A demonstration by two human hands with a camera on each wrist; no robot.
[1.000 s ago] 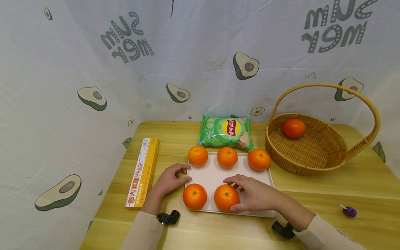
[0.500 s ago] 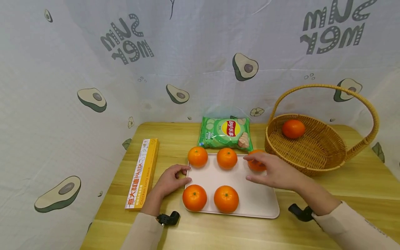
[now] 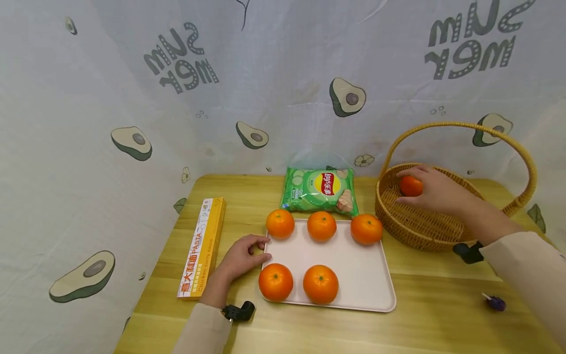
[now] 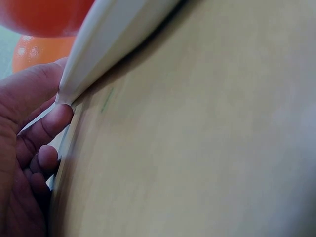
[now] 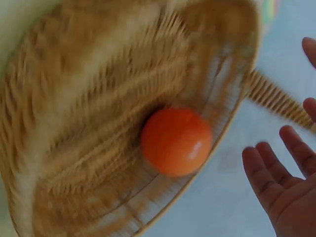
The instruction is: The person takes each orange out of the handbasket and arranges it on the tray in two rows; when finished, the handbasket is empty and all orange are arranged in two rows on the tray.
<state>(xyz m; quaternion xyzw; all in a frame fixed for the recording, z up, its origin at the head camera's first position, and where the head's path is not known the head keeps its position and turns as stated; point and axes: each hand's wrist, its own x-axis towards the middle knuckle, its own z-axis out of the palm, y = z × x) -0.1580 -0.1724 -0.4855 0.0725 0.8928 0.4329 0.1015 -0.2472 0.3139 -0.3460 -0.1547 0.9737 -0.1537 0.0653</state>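
In the head view, my right hand [image 3: 442, 192] reaches over the wicker basket [image 3: 415, 231], its fingers spread around an orange [image 3: 410, 186] inside. The right wrist view shows that orange [image 5: 177, 141] apart from the spread fingers of the right hand [image 5: 291, 192]. A pale rectangular tray [image 3: 340, 255] bears three oranges along its far edge and two along its near edge. At the tray's left side, my left hand [image 3: 243, 254] holds the rim. Thumb and index finger pinch the white tray rim [image 4: 94, 54] in the left wrist view.
A green chip bag [image 3: 319, 191] lies behind the tray, against the printed curtain. To the left is a yellow and white pasta box [image 3: 201, 248]. A small purple lollipop [image 3: 494, 302] lies at the right. The basket's tall handle [image 3: 460, 125] arches over it.
My right hand has left the near middle orange, passed over the far right one, and moved right into the basket. The left hand stays at the tray; the oranges have not moved.
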